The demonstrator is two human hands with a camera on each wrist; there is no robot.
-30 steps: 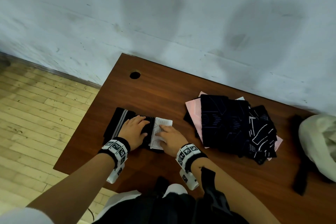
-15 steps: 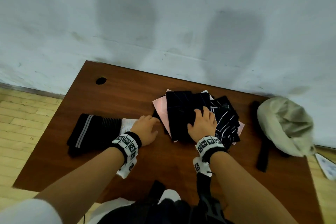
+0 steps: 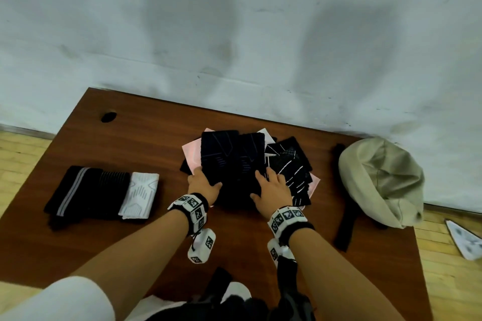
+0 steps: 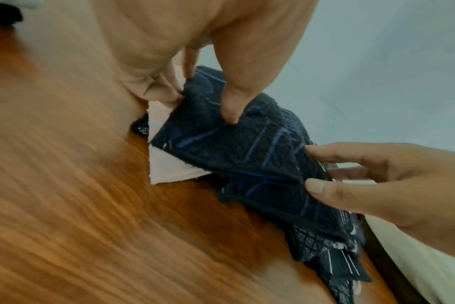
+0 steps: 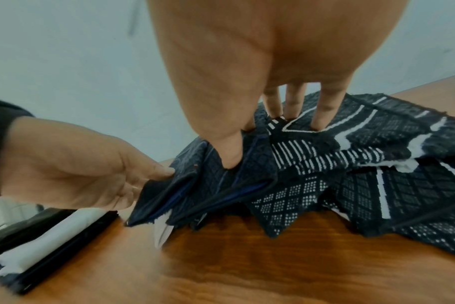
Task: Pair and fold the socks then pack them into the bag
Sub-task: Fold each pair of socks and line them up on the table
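Now the left hand pinches the navy sock; the right hand presses the sock pile with straight fingers, on the desk.

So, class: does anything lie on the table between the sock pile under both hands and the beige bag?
Only the bag's black strap lies on the table between the sock pile and the beige bag.
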